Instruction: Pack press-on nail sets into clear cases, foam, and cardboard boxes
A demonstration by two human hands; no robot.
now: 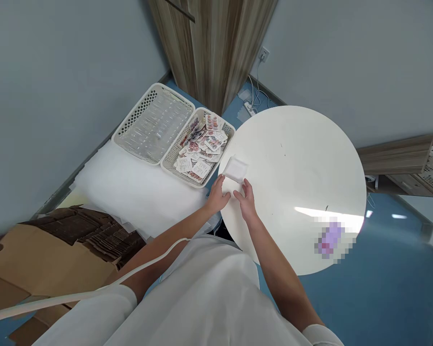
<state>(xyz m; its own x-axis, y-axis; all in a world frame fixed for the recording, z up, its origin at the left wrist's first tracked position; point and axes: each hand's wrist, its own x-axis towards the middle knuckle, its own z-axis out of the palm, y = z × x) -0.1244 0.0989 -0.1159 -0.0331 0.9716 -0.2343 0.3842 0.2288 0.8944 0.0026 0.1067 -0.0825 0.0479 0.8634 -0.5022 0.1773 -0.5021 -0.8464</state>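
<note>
A small white square box (235,168) lies at the near left edge of a round white table (299,158). My left hand (218,194) and my right hand (246,198) rest together at the table edge just below the box. Their fingers curl toward each other and seem pinched on something small and white that I cannot make out. The right hand's fingertips reach almost to the box.
Left of the table, a white basket (226,126) holds several printed cards or packets (201,148); beside it a larger basket (135,117) holds clear plastic. Both sit on white foam (130,190). Open cardboard boxes (57,250) lie lower left. A power strip (248,108) lies on the blue floor.
</note>
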